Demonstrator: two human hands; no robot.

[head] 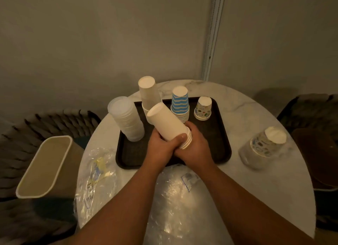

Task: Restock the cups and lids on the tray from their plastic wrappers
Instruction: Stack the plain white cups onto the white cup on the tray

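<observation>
A short stack of plain white paper cups [167,121] is tilted above the dark tray [217,149], bottoms pointing up and left. My left hand [161,146] grips its side and my right hand [195,148] holds its rim end. On the tray stand a tall stack of clear lids [126,119], a white cup stack [148,91], a blue striped stack [180,103] and a small patterned stack [203,108]. A wrapped stack of patterned cups [265,146] lies on the table to the right.
Empty plastic wrappers lie on the round marble table [243,113], one at the left [97,173] and one under my forearms [175,195]. A beige bin [45,166] stands at the left of the table. Dark chairs flank both sides.
</observation>
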